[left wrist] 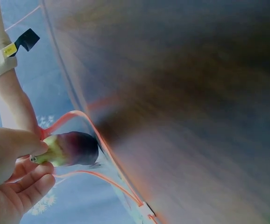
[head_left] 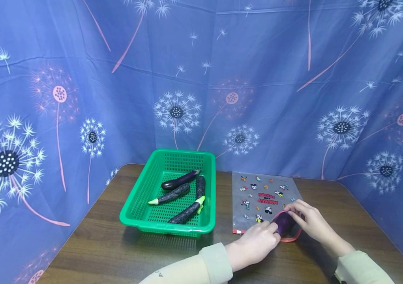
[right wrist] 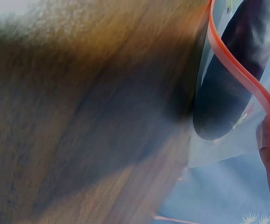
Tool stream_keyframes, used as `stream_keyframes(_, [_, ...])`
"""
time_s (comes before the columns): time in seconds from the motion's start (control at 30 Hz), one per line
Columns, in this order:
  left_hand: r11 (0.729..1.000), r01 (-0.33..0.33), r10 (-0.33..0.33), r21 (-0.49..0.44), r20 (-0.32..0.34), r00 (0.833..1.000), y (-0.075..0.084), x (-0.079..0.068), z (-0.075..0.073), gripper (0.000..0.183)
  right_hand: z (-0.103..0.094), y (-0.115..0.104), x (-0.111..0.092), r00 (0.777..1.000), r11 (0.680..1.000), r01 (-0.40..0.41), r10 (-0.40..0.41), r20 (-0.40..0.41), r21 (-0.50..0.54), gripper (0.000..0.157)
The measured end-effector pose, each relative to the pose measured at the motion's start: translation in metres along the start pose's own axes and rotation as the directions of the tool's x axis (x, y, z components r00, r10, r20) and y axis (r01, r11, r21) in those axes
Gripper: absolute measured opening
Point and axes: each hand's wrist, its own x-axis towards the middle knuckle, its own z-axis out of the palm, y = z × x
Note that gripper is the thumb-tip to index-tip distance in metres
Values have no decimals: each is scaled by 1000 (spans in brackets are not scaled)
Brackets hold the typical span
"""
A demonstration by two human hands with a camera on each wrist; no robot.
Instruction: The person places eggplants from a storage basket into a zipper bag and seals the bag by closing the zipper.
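A purple eggplant [head_left: 284, 224] lies slanting through the open mouth of a clear zip bag [head_left: 238, 209] printed with cartoon figures. My left hand [head_left: 261, 241] pinches its green stem end [left wrist: 55, 151] between thumb and fingers. In the right wrist view, the dark rounded end of the eggplant [right wrist: 223, 102] shows inside the clear plastic, past the red zip rim [right wrist: 247, 77]. At the far right side of that mouth, my right hand [head_left: 313, 223] pinches the red edge between thumb and fingers. The bag's printed body lies flat on the table behind both hands.
Left of the bag stands a green plastic basket [head_left: 134, 223]. It holds a smooth purple eggplant [head_left: 180, 181] and several dark rough-skinned long vegetables [head_left: 174, 194] with light green ends. The wooden table [head_left: 98, 244] backs onto a blue dandelion-print cloth [head_left: 201, 47].
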Motion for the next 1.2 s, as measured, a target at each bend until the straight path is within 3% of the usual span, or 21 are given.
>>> stream_keyframes(0.4, [1000,-4,3,17,34,999,0,13,-1,10,0,2,1,999,1000,-22,22,50,-13,16])
stream_keyframes(1.2, [998,23,-26,57,50,998,3,33,17,10,2,-3,9,999,1000,-1,1,33,1,33])
